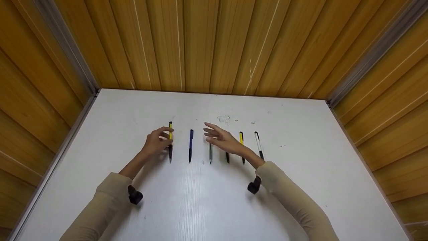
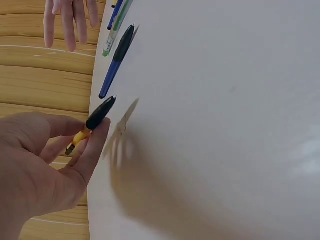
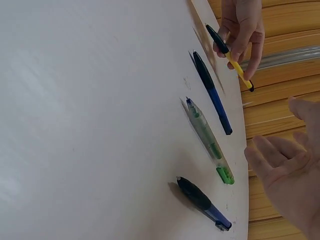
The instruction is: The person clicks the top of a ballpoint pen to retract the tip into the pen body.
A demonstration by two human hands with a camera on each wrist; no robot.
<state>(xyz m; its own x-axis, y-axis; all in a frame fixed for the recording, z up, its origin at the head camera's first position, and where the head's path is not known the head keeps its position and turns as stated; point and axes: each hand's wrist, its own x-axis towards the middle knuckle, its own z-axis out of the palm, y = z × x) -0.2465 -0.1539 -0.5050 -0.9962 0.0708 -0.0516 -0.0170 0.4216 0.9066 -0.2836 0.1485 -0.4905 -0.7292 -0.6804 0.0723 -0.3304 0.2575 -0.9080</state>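
In the head view, my left hand (image 1: 155, 142) pinches a yellow pen with a black grip (image 1: 171, 134) at the left end of a row of pens. The left wrist view shows this yellow pen (image 2: 101, 112) between thumb and fingers, tip raised over its shadow. To its right lies a blue pen with a black grip (image 1: 191, 145). Over a clear pen with green parts (image 1: 210, 155) hovers my right hand (image 1: 224, 139), fingers spread and holding nothing. That hand partly covers another blue pen with a black grip, seen whole as a dark blue pen (image 3: 200, 200) in the right wrist view.
Further right in the row lie a second yellow pen (image 1: 241, 137) and a white pen with black ends (image 1: 258, 142). All rest on a white table (image 1: 194, 207). Wood-patterned walls (image 1: 200, 47) enclose its back and sides. Dark scribble marks show behind the row.
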